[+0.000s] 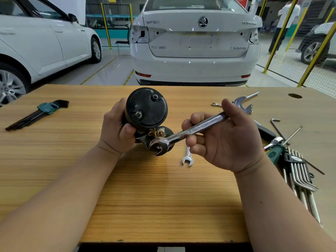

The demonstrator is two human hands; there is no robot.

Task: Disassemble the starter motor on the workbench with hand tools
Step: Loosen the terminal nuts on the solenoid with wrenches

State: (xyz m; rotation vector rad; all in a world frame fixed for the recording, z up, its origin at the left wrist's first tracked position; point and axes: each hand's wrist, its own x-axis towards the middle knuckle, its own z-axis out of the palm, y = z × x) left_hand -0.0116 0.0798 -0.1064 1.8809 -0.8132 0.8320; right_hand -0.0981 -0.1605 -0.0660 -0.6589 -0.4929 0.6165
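Observation:
The black starter motor stands near the middle of the wooden workbench, its round end cap with two bolts facing me. My left hand grips its left side, thumb on the lower edge. My right hand holds a chrome combination wrench by its shank. The wrench's open jaw sits at the solenoid end below the cap, beside the brass terminals. Whether the jaw is on a nut I cannot tell.
A green-holdered hex key set lies at the left. A small spanner lies under my right hand. More spanners, a ratchet, loose hex keys and a second hex key set crowd the right edge. White cars stand beyond the bench.

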